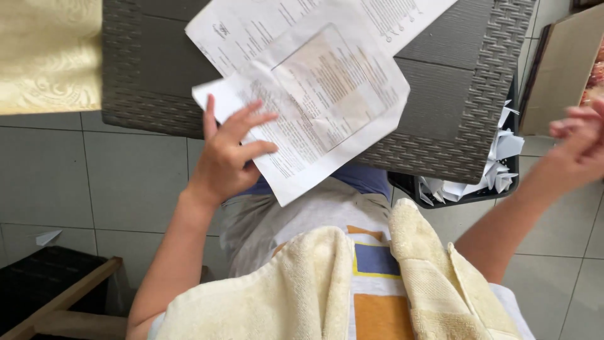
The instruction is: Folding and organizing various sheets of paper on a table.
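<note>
Left hand (228,151) fingers spread flat on printed sheet (327,101) | right hand (582,135) raised, blurred, grip unclear

surface: dark wicker-edged table (440,82) | on it: printed paper sheets (327,94), overlapping, overhanging near edge

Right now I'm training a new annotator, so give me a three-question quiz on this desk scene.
1. True or false: the left hand rests on the printed paper sheets.
2. What fills the black bin beside the wicker table? A) folded white paper B) towels
3. What is draped around the person's neck?

Key: 1 true; 2 A; 3 a cream towel. The right hand is blurred, raised off the table.
</note>
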